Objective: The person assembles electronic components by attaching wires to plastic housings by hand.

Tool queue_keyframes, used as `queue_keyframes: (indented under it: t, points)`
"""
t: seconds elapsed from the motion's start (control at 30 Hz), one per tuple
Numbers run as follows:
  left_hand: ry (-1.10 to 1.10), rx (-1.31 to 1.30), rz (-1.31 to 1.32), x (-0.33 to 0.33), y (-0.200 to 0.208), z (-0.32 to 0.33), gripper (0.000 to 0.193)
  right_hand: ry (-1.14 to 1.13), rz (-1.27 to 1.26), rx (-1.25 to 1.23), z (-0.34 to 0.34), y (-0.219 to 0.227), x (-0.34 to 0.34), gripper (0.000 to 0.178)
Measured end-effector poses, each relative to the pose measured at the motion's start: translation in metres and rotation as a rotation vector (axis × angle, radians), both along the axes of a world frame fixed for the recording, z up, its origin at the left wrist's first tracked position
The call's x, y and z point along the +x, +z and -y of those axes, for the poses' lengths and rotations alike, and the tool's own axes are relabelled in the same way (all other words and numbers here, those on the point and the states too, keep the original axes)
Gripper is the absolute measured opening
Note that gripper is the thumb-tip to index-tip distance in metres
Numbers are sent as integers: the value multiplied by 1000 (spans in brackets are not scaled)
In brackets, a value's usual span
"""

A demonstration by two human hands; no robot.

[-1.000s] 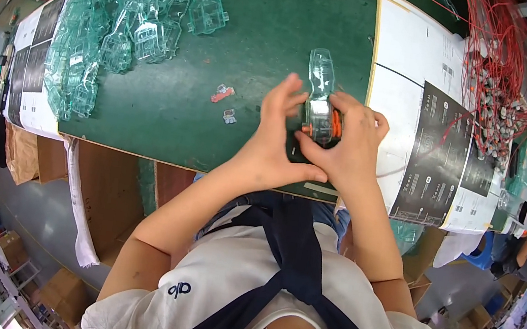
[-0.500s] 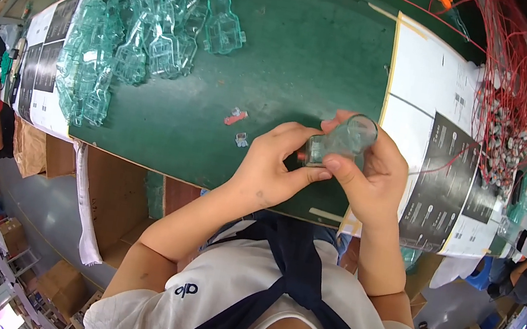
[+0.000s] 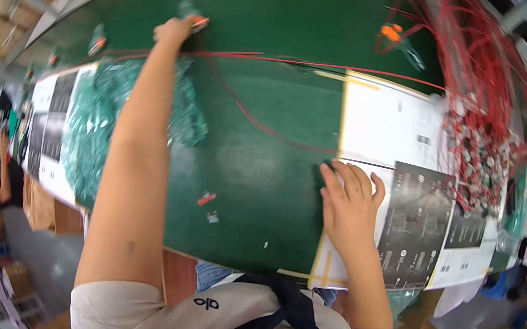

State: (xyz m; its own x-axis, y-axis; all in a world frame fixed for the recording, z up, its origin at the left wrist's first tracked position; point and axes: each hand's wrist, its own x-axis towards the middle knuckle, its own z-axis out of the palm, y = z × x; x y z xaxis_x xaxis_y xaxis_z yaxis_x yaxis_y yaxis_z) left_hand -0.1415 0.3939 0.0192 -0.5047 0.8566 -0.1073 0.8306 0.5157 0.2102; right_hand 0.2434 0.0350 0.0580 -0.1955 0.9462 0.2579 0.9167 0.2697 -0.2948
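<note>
Far out at the upper left, my left hand (image 3: pixel 172 31) is closed round a clear plastic bottle-shaped piece with an orange end (image 3: pixel 198 20). A thin red wire (image 3: pixel 251 118) trails from near it across the green table toward my right hand (image 3: pixel 353 208). That hand is open, fingers spread, above the border of a white printed sheet (image 3: pixel 372 119), with nothing in its grasp. Below my left forearm spreads a pile of clear greenish plastic shells (image 3: pixel 94 122), partly hidden by the arm.
Tangled red wires with small parts (image 3: pixel 478 162) heap at the right. A similar clear piece with orange (image 3: pixel 392 34) lies at the upper right, another (image 3: pixel 97 41) at the upper left. A long red cable (image 3: pixel 306 62) crosses the table. Small scraps (image 3: pixel 206 198) lie nearer me.
My left hand has carried the clear piece from between both hands to the far upper left. My right hand has let go and opened. The view has shifted, showing more of the table's far side.
</note>
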Motion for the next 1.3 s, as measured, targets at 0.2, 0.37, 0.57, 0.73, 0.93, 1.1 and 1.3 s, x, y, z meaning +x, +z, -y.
queue_keyframes:
  t: [0.2,0.37,0.57,0.73,0.93,1.1,1.3]
  points:
    - [-788,652,-489,121,-5,-6,41,-117,-215,243,43,5,41,32]
    - [-1388,829,-216,324,14,4,38,-121,-289,201,62,9,56,32]
    - [-1624,435,-158,389,-7,-34,44,-208,-316,211,95,7,90,32]
    - [-1555,645,-235,367,16,-23,38,-669,-312,452,104,9,175,24]
    - [-638,1105,716,249,74,-25,33,-895,-333,28,59,-13,311,23]
    - [-900,510,867,159,71,101,12,-1061,-472,-27,51,-34,377,20]
    - [-1157,133,366,187,37,296,27,-1128,-588,-370,16,-27,377,23]
